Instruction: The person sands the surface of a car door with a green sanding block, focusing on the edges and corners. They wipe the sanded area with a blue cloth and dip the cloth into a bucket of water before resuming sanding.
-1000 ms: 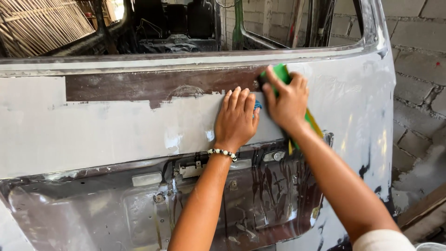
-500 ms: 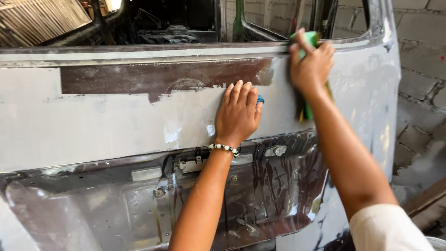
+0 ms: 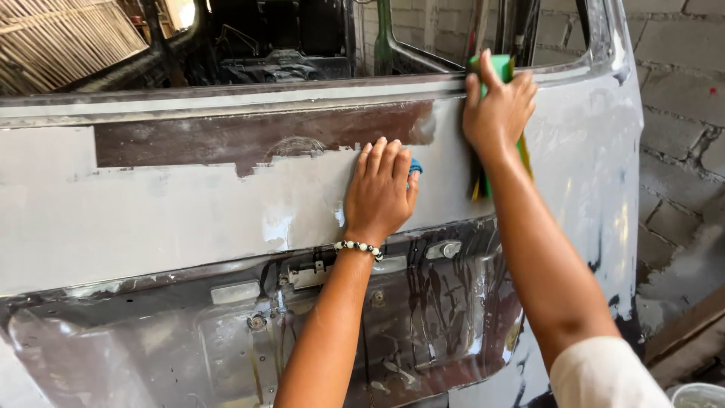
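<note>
Clearly panel (image 3: 189, 219): a vehicle's rear door skin is taking up most of the view, coated in pale grey filler or primer and standing upright, with the window opening above it.
Brown strip (image 3: 249, 140): one dark patch is showing along the top of the panel under the window ledge, its lower edge ragged (judging by that edge, the grey is either not yet spread there or is being rubbed through; I cannot tell which).
Lower recess (image 3: 393, 317): the sunken bare-metal area with brackets and bolts is looking untreated and streaked with dark runs.
Progress: most of the upper panel is reading as covered and matt, while the strip, the right edge and the recess are seeming left to do.
Right hand (image 3: 498, 113): it is gripping a green cloth (image 3: 492, 66) and pressing it against the panel's top edge near the window ledge, fingers curled over it; yellow-green ends are hanging below the wrist.
Left hand (image 3: 381, 189): it is lying flat on the grey, fingers together, covering a small blue pad (image 3: 414, 167) that is peeking out at the fingertips; a bead bracelet (image 3: 359, 247) is circling the wrist.
Change: against the earliest picture the right hand is sitting higher, up from the strip's right end to the ledge, while the left hand is staying put on the same spot.
</note>
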